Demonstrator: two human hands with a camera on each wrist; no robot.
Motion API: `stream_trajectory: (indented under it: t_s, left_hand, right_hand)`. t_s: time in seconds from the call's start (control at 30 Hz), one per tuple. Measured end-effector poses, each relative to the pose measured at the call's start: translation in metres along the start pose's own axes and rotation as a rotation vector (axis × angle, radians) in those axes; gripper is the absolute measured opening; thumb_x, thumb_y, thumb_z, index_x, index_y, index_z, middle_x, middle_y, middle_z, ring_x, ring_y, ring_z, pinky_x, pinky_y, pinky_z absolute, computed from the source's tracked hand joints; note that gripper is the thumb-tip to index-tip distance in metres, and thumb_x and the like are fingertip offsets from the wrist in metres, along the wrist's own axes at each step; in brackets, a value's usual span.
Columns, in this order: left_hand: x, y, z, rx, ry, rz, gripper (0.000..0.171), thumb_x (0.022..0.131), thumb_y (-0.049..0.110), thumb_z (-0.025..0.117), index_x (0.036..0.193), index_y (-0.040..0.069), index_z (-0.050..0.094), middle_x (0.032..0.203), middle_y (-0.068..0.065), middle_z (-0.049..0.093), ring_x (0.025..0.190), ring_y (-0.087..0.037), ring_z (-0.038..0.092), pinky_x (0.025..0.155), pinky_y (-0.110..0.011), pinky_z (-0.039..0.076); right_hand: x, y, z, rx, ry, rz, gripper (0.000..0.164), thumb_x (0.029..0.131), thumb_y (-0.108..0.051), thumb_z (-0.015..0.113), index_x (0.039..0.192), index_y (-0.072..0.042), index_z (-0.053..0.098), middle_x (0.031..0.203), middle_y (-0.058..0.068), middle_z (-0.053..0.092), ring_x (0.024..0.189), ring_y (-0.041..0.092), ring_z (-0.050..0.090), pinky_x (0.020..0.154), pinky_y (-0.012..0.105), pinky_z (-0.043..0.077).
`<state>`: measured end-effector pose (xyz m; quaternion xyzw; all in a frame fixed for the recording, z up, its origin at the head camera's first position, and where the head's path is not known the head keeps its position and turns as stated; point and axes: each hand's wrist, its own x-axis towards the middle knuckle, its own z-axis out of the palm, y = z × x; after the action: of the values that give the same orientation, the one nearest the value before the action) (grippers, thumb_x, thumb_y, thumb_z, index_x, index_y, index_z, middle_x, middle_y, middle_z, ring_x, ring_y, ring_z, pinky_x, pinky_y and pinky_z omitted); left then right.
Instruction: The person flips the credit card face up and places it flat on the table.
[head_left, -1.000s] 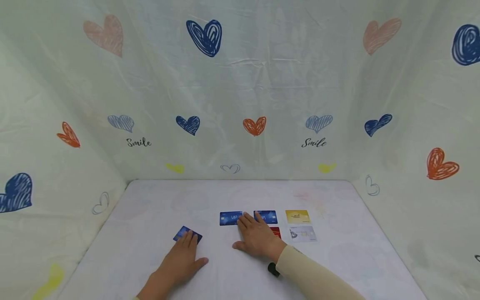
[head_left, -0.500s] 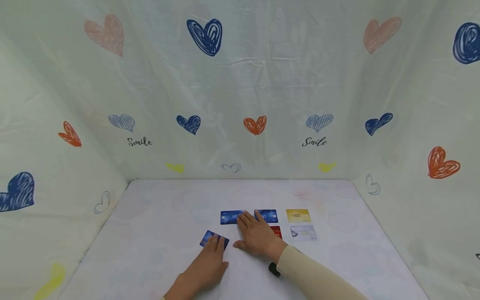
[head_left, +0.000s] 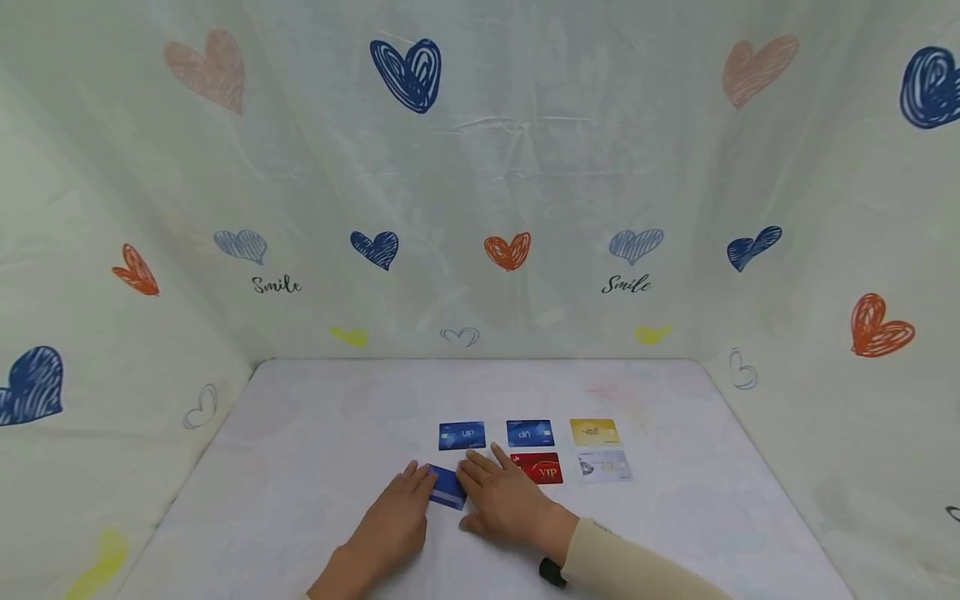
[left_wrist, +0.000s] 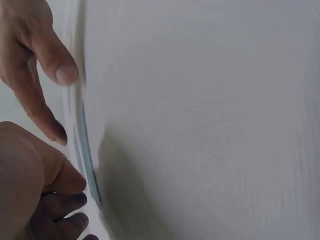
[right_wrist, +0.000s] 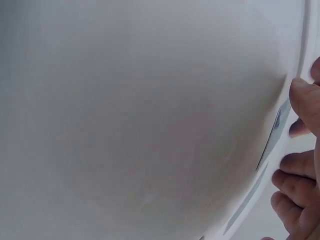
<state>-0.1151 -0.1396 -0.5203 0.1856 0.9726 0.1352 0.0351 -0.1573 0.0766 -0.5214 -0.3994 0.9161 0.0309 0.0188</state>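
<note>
A blue card with a pale stripe lies tilted on the white table, between my two hands. My left hand touches its left edge with the fingertips, the fingers held together. From the other side, my right hand has its fingertips at the card's right edge, palm down. Just beyond them lie a blue VIP card and a blue card with upside-down lettering. A red VIP card lies beside my right hand's fingers, partly covered. In the left wrist view both hands show at the left.
A gold card and a silver-white card lie at the right, one in front of the other. Near the right sleeve sits a small black object, partly hidden. A heart-patterned curtain hangs behind the table.
My left hand has slid the tilted blue card rightward across the table. My right hand has come nearer, off the two blue cards, to this card's right edge, uncovering more of the red card.
</note>
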Motion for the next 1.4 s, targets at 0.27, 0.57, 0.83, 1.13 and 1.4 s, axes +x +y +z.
stream_trajectory:
  t_s: [0.27,0.57,0.83,1.13,1.4]
  left_hand:
    - [0.002,0.001,0.003,0.053,-0.071,0.003,0.049,0.096,0.016,0.069,0.141,-0.002,0.063,0.152,-0.021,0.058,0.146,-0.040,0.050,0.119,-0.060,0.039]
    - [0.014,-0.007,0.006,0.100,0.037,-0.040,0.062,0.089,0.044,0.084,0.137,0.008,0.067,0.134,-0.012,0.066,0.127,-0.034,0.059,0.107,-0.055,0.051]
    - [0.032,-0.017,-0.001,0.111,0.007,-0.037,0.071,0.080,0.051,0.090,0.136,0.012,0.070,0.119,-0.008,0.063,0.109,-0.029,0.051,0.094,-0.053,0.048]
    - [0.033,-0.012,-0.004,0.087,-0.037,-0.066,0.063,0.081,0.046,0.091,0.131,0.013,0.073,0.113,-0.006,0.061,0.106,-0.027,0.047,0.093,-0.052,0.045]
    - [0.033,-0.011,-0.004,0.077,-0.030,-0.064,0.061,0.079,0.043,0.093,0.128,0.013,0.072,0.114,-0.007,0.062,0.107,-0.029,0.049,0.092,-0.052,0.044]
  right_hand:
    - [-0.010,0.001,0.000,0.005,-0.036,-0.039,0.066,0.102,-0.062,0.056,0.154,-0.022,0.056,0.160,-0.007,0.052,0.157,0.018,0.037,0.128,0.053,0.028]
    - [-0.012,0.015,0.000,0.071,0.024,0.019,0.067,0.099,-0.058,0.067,0.150,-0.017,0.058,0.154,-0.001,0.058,0.149,0.022,0.048,0.126,0.050,0.034]
    - [-0.002,0.016,0.003,0.018,0.087,0.051,0.063,0.092,-0.061,0.074,0.138,-0.018,0.067,0.132,-0.001,0.067,0.123,0.020,0.058,0.111,0.044,0.051]
    - [0.005,0.016,0.001,0.007,0.095,0.015,0.057,0.090,-0.058,0.077,0.130,-0.017,0.072,0.123,-0.002,0.069,0.112,0.017,0.058,0.100,0.039,0.052]
    - [0.010,0.016,0.003,0.109,0.031,0.049,0.060,0.091,-0.055,0.078,0.134,-0.016,0.066,0.124,-0.001,0.065,0.116,0.017,0.056,0.108,0.044,0.051]
